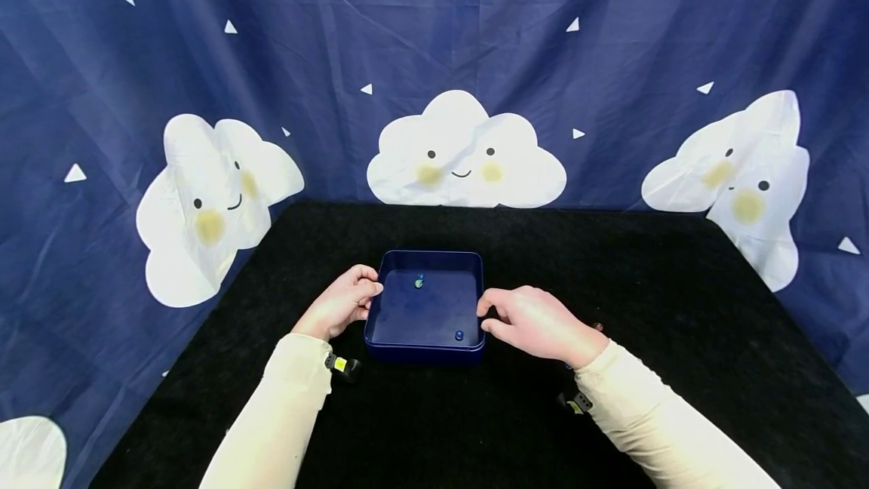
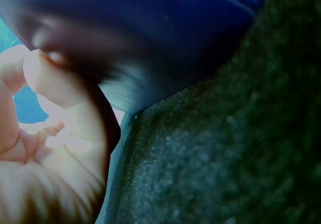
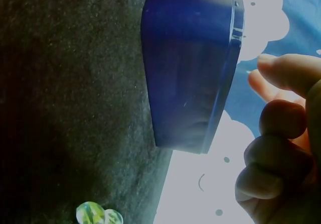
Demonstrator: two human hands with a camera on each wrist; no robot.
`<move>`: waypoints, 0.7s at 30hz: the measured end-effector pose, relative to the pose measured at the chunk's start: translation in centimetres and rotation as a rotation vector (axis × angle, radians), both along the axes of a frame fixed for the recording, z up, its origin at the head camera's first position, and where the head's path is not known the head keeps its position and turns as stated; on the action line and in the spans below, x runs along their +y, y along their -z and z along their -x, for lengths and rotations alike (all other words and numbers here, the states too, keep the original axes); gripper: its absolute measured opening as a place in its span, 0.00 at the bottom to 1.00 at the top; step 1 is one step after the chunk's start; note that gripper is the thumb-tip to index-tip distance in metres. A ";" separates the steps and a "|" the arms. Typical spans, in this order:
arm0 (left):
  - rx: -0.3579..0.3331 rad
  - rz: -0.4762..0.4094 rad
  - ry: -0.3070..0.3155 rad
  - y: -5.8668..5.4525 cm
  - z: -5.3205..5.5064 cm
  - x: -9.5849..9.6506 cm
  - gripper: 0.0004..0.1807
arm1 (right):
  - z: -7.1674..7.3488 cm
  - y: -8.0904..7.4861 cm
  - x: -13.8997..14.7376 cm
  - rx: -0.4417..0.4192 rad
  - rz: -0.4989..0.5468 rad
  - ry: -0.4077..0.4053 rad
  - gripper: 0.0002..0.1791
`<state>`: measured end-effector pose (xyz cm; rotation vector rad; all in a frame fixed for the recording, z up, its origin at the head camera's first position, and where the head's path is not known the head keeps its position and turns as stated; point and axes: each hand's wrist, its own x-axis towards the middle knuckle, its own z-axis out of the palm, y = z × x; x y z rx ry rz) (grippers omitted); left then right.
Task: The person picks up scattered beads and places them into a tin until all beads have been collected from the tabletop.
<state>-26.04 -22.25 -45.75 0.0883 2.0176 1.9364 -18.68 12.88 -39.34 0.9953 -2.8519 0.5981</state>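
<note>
A dark blue open box (image 1: 424, 353) with rounded corners stands on black cloth. Inside lie a greenish marble (image 1: 418, 284) with a small blue one against it, and another blue marble (image 1: 459, 336) near the front right corner. My left hand (image 1: 346, 299) holds the box by its left side, fingers and thumb bent at the rim. At the right rim hovers my right hand (image 1: 536, 321), fingers loosely bent, thumb and forefinger apart. The right wrist view shows that hand's fingertips (image 3: 267, 61) beside the box wall (image 3: 188, 73), with nothing between them.
Two glass marbles (image 3: 91, 213) with yellow-green swirls lie on the cloth to the box's right. A small reddish thing (image 1: 597, 327) shows beside the right wrist. Behind the black-covered table (image 1: 611, 262) hangs a blue curtain (image 1: 434, 44) with white clouds.
</note>
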 end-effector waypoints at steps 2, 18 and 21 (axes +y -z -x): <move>-0.002 0.004 0.000 0.0 0.0 0.0 0.18 | 0.0 0.0 0.1 -0.003 -0.001 0.007 0.07; 0.003 -0.001 0.005 -0.1 -0.2 0.0 0.19 | 0.3 -0.2 2.1 -0.005 0.069 0.048 0.05; 0.000 0.002 0.003 -0.2 -0.1 0.0 0.20 | 0.4 -0.1 2.8 -0.007 0.076 0.065 0.05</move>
